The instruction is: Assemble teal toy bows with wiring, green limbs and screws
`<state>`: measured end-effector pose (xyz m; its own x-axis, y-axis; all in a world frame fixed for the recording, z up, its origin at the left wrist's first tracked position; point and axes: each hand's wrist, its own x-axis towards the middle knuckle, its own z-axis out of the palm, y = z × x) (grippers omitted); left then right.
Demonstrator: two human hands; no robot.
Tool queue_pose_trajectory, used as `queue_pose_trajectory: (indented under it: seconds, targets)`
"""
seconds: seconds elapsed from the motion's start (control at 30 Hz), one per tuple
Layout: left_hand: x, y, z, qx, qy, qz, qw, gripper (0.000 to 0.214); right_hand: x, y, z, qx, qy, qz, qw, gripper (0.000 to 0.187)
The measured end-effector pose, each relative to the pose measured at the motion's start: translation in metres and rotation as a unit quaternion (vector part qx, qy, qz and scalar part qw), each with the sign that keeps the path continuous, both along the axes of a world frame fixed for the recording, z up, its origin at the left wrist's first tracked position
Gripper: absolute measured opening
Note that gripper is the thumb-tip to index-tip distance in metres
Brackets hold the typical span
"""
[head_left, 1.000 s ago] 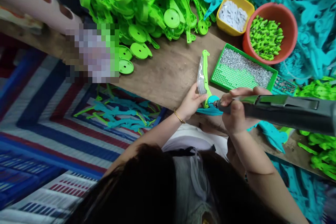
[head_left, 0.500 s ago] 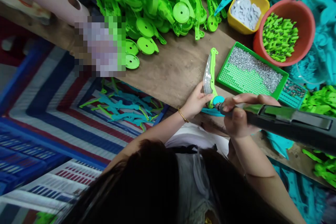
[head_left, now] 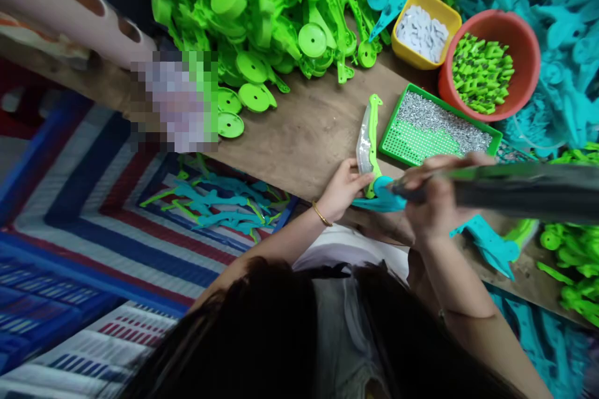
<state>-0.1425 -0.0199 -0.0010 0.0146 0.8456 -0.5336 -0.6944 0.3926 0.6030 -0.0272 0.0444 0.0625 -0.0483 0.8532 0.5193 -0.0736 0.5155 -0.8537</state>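
Note:
My left hand point(head_left: 344, 190) pinches a plastic piece at the table's front edge. This piece has a slim lime-green arm point(head_left: 373, 137), a curved silvery blade-like strip point(head_left: 363, 143) along its left side, and a turquoise part point(head_left: 386, 199) at the near end. My right hand point(head_left: 433, 209) is wrapped round a long dark power screwdriver point(head_left: 524, 193), smeared by motion. Its tip is at the turquoise part's round end; whether it touches, I cannot tell. Just beyond lies a green mesh tray point(head_left: 416, 137) with small silver screws.
Lime-green parts point(head_left: 253, 6) are heaped at the back, turquoise ones point(head_left: 561, 43) at the right. A yellow tub point(head_left: 416, 56) holds white bits; a red bowl point(head_left: 524, 68) holds small green pieces. Joined parts point(head_left: 224, 199) lie on a striped sheet point(head_left: 116, 199) below left.
The view has shifted slightly, so the table items appear lower and farther left. The screwdriver's body has swung to nearly level in the picture. My left hand keeps its hold on the piece.

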Motion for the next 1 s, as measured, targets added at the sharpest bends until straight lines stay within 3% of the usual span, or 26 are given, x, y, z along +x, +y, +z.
queue_pose_trajectory:
  seconds: [0.07,0.13,0.23,0.3,0.43,0.57,0.7,0.8,0.9,1.0]
  targets:
    - [-0.002,0.002,0.0,-0.028,0.007,0.008,1.0,0.053,0.002,0.031,0.004,0.085,0.066,-0.087,0.99,0.033]
    - [-0.005,0.005,0.001,-0.034,0.017,0.01,0.999,0.05,0.006,0.062,-0.003,0.081,0.065,-0.161,0.982,0.027]
    - [-0.012,0.008,0.003,-0.009,0.048,0.002,0.999,0.049,0.013,0.09,-0.027,0.048,0.032,-0.185,0.981,0.024]
    - [-0.019,0.008,0.005,0.028,0.082,-0.039,0.995,0.05,0.016,0.095,-0.041,0.037,0.02,-0.189,0.981,0.025]
    - [-0.038,-0.003,0.006,0.051,0.124,-0.15,0.979,0.082,0.017,0.09,-0.05,0.038,0.007,-0.193,0.98,0.026]
    - [-0.046,-0.013,0.001,0.039,0.072,-0.184,0.98,0.102,0.015,0.086,-0.048,0.036,0.016,-0.171,0.985,0.029]
    - [-0.042,-0.017,-0.005,0.037,0.074,-0.157,0.984,0.084,0.017,0.089,-0.045,0.043,0.017,-0.168,0.985,0.027]
    - [-0.041,-0.019,-0.002,0.039,0.131,-0.152,0.979,0.068,0.019,0.084,-0.027,0.071,0.046,-0.172,0.981,0.028]
    - [-0.043,-0.02,0.002,0.049,0.175,-0.153,0.971,0.064,0.013,0.055,0.002,0.073,0.089,-0.142,0.983,0.027]
    - [-0.046,-0.019,0.001,0.048,0.151,-0.152,0.976,0.062,-0.002,0.007,0.019,0.01,0.081,-0.071,0.994,0.025]
